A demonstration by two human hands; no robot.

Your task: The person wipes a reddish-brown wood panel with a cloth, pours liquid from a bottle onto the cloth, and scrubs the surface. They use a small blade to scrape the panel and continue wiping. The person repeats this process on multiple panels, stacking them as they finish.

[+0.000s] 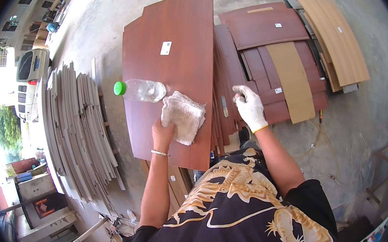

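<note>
A large reddish-brown wood panel (167, 19) lies in front of me on top of a stack. My left hand (163, 134), bare with a band at the wrist, grips the lower left edge of a folded whitish cloth (183, 120) lying on this panel. Just beyond the cloth, a clear plastic bottle (143, 90) with a green cap rests on its side. My right hand (251, 109), in a white knit glove, is raised right of the panel with its fingers curled in; whatever they hold, if anything, is hidden. Beside it, a knife-like tool (224, 106) lies on the lower panels.
More reddish-brown panels (265, 27) with a tan strip (290, 79) are stacked at the right, and light wood boards (337, 41) stand farther right. Long grey strips (77, 132) are piled at the left. A hose or cable (328, 144) runs over the concrete floor.
</note>
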